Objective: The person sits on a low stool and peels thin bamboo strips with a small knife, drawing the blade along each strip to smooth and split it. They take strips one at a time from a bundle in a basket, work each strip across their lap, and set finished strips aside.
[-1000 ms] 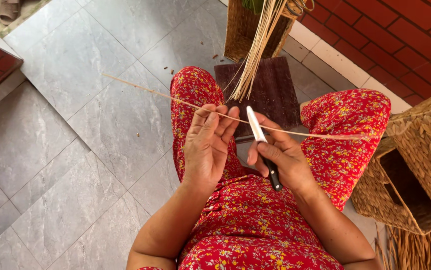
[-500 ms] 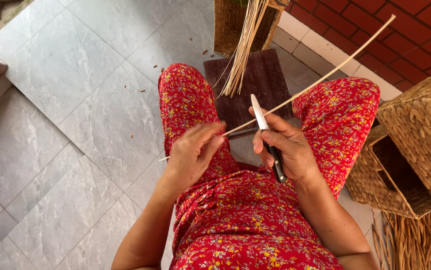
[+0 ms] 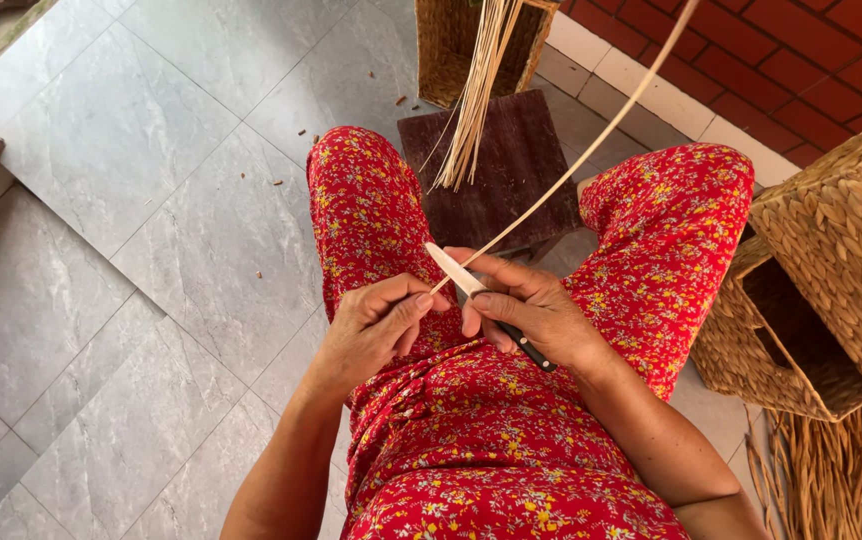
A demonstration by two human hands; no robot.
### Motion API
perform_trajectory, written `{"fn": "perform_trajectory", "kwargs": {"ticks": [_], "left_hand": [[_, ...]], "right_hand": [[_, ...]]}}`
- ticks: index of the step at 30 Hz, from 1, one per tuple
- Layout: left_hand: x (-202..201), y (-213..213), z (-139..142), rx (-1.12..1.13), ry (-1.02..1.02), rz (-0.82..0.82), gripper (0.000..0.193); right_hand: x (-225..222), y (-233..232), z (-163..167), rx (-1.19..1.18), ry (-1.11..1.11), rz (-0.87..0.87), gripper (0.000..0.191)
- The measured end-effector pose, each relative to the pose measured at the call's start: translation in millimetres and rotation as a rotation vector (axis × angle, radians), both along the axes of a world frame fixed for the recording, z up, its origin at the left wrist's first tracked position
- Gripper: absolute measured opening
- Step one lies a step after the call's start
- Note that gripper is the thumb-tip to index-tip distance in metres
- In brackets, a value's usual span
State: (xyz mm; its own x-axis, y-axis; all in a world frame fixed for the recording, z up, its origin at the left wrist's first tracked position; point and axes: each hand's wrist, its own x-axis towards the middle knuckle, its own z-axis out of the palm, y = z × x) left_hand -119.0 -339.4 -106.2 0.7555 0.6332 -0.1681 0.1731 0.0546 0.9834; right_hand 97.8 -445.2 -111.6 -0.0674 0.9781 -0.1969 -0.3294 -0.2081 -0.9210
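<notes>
From the head camera, your right hand (image 3: 536,310) grips a knife (image 3: 481,300) with a pale blade and dark handle, over your lap. Your left hand (image 3: 376,325) pinches the near end of a thin reed strip (image 3: 591,155) against the blade; the strip slants up-right above a dark stool (image 3: 511,175), beside woven baskets (image 3: 831,270).

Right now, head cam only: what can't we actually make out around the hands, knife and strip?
- Knife: the right hand wraps its middle; only the pale blade and the dark handle end show.
- Thin strip: the far end runs off the top edge; the near end is tucked under the left hand fingertips.
- Bundle of reeds: its upper part is cut off by the top edge.
- Woven basket: cropped by the right edge, inside in shadow.
</notes>
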Motion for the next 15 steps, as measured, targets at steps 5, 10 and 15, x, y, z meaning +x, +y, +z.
{"fn": "perform_trajectory", "kwargs": {"ticks": [5, 10, 15], "left_hand": [[-10.1, -2.1, -2.2, -0.039, -0.046, -0.017, 0.028], [-22.6, -1.9, -5.8, -0.026, -0.039, -0.011, 0.027], [-33.2, -1.6, -9.0, -0.025, -0.035, 0.011, 0.026]], "right_hand": [[10.5, -1.8, -5.3, 0.009, 0.068, -0.084, 0.053], [17.8, -2.3, -7.7, -0.014, 0.144, -0.138, 0.055], [25.6, -3.7, -9.4, -0.023, 0.101, -0.201, 0.052]]}}
